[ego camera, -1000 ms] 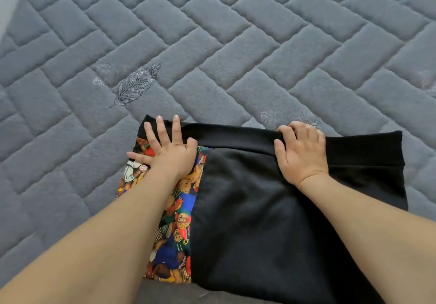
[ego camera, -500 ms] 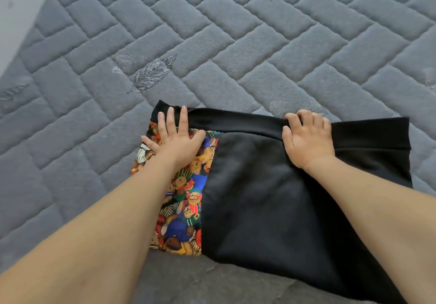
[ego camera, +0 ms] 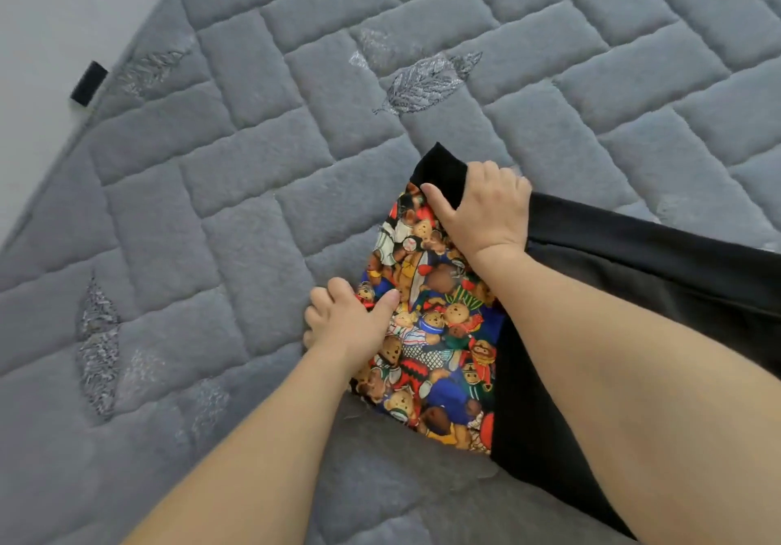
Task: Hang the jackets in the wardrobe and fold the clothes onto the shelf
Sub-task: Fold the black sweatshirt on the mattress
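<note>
Black garment (ego camera: 634, 291) with a teddy-bear print panel (ego camera: 431, 333) lies partly folded on the grey quilted bed cover (ego camera: 253, 206), low and right of centre. Folding for the shelf looks to be the step in hand. Right hand (ego camera: 486, 210) has its fingers curled over the black far corner, thumb beneath on the print. Left hand (ego camera: 350, 324) pinches the panel's left edge, thumb on top, fingers tucked under. Next, both likely need to carry that side across evenly, keeping edges aligned.

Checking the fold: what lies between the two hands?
In the head view, only the teddy-bear print panel lies between left hand and right hand.
</note>
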